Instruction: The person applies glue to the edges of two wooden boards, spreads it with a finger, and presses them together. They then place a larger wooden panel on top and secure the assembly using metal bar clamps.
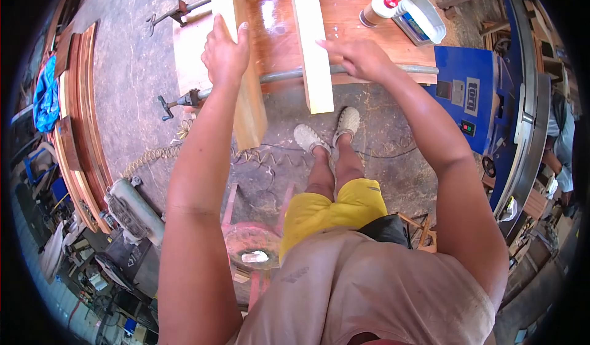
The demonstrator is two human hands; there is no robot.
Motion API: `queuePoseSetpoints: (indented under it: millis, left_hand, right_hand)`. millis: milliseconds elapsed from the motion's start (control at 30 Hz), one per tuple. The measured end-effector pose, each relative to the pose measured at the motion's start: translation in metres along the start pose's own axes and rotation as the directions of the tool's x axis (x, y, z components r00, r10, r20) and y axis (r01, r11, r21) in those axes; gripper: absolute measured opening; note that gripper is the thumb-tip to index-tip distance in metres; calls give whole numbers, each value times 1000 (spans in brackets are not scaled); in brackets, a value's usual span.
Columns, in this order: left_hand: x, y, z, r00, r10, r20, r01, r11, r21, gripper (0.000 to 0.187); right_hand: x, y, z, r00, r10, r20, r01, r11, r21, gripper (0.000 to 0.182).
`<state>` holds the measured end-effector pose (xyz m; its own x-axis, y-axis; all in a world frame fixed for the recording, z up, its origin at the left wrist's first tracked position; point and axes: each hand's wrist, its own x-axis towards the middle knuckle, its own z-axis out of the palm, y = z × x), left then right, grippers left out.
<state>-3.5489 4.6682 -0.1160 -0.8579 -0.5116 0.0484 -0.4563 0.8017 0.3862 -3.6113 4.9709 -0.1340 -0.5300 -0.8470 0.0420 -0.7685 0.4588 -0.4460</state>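
Observation:
My left hand (225,53) is wrapped over a thick wooden beam (249,111), with its thumb along the right side. To the right lies a second, paler beam (316,78), parallel to the first. The extended index finger of my right hand (362,57) touches its right edge; the other fingers are partly curled beneath and hold nothing I can see. Both beams rest across a glossy reddish-brown wooden panel (270,35). A metal bar clamp (283,76) spans the near side of the panel, and another clamp (196,6) lies at the far side.
A bottle with a red cap (378,11) and a translucent plastic container (421,19) stand on the panel's right. A blue machine (470,93) is at the right. Long boards (83,99) stand left. A coiled hose (153,154) crosses the floor near a pink stool (246,240). Another person (560,142) is far right.

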Motion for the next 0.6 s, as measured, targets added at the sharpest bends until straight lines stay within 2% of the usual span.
queuePoseSetpoints:
  millis: [133, 200, 233, 333, 367, 433, 467, 500, 567, 600]
  left_hand:
    - [-3, 1, -2, 1000, -3, 4, 3, 1000, -4, 69]
    - [-2, 1, 0, 1000, -1, 1, 1, 1000, -8, 69]
    - [-1, 0, 0, 1000, 2, -2, -2, 1000, 1, 70]
    - [0, -2, 3, 1000, 12, -4, -11, 1000, 9, 70]
    - [0, -3, 4, 1000, 15, -4, -15, 1000, 10, 71]
    - [1, -4, 5, 1000, 26, -16, -26, 1000, 4, 71]
    - [1, -5, 6, 999, 40, -24, -40, 999, -4, 71]
    - [0, -7, 6, 999, 36, -24, -36, 999, -3, 71]
    - [0, -6, 5, 999, 46, -27, -47, 999, -16, 71]
    - [1, -5, 4, 999, 42, -28, -42, 999, -16, 71]
  right_hand:
    - [-65, -60, 7, 993, -83, 85, 73, 991, 116, 80]
    - [-85, -77, 8, 929, 4, 371, -36, 996, 80, 81]
    - [-83, -74, 7, 929, 8, 370, -39, 996, 75, 81]
    - [-58, -64, 2, 987, 64, 150, -67, 998, 18, 79]
    - [-45, -61, -3, 987, 61, 150, -65, 998, 19, 79]
    - [-28, -55, -9, 922, 269, 280, -274, 961, -20, 81]
    - [-31, -56, -6, 960, 198, 198, -202, 979, 3, 82]
    - [-40, -59, -1, 960, 195, 200, -200, 980, 5, 82]
    - [-58, -68, 3, 987, -45, 153, 29, 994, 105, 80]
    - [-62, -70, 2, 987, -49, 156, 32, 994, 105, 80]
